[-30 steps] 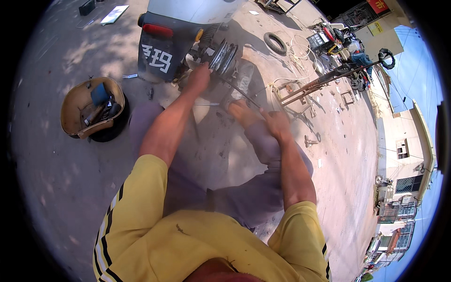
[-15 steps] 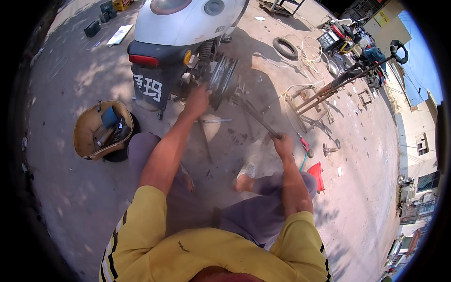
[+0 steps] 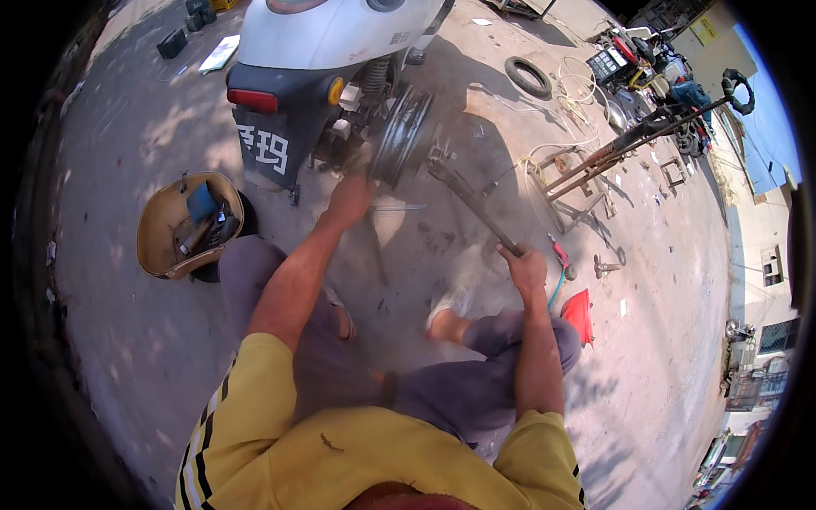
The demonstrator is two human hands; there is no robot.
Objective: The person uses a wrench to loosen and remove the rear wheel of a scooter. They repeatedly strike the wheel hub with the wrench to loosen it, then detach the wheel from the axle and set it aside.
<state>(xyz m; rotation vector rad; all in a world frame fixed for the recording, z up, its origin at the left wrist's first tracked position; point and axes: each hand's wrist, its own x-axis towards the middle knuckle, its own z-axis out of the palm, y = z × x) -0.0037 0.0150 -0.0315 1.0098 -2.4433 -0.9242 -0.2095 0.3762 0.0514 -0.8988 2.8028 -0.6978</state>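
Note:
In front of me stands a white and black scooter [image 3: 331, 42], its rear end toward me. Its bare rear wheel rim [image 3: 403, 132] has no tyre on it. My left hand [image 3: 350, 201] is at the near left edge of the rim, its fingers blurred and partly hidden. My right hand [image 3: 525, 268] is closed around the near end of a long metal bar tool [image 3: 478, 212]. The tool slants away to the left, and its wider, jaw-like far end is close to the right of the rim.
At left stands a tan tub [image 3: 161, 229] with tools and a blue item inside. A loose tyre [image 3: 528, 76] lies at the far right, before a metal stand [image 3: 578, 174] with a long arm. Nearer are a red-handled air tool [image 3: 558, 252] and a red funnel-like piece [image 3: 578, 316].
My left hand has drawn back slightly toward me along the rim. My right hand still grips the bar tool, little moved. The whole view has shifted a little.

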